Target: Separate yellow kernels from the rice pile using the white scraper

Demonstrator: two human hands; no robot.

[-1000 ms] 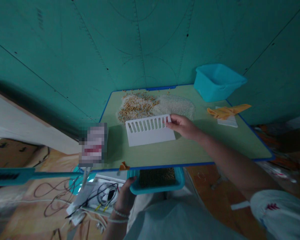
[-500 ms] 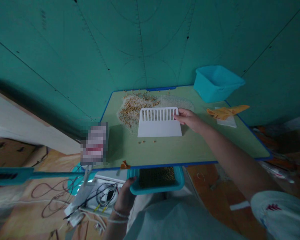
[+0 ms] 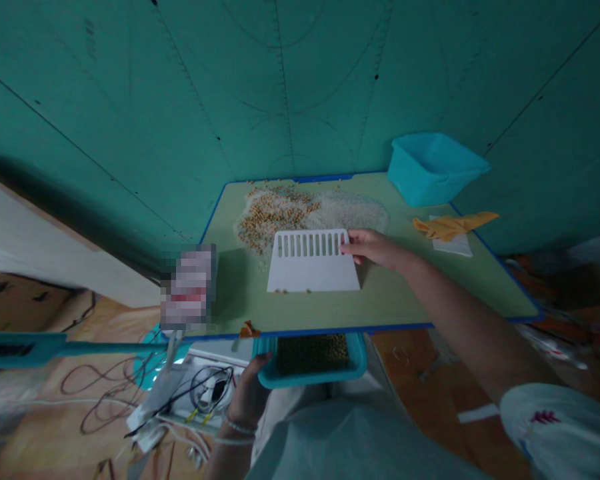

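Toward 6 o'clock has moved the white slotted plate, pinched by fingers of the right hand over the table. Three round beans lie at its near edge. Left hand grips the plastic tray below. Around the plate: grainy heap at 12, smooth bin at 2, crumpled cloth at 3.

Left hand part-hidden by tray, pixelated object (markings unreadable)

right arm outstretched, right fingers pinched, left fingers gripping low
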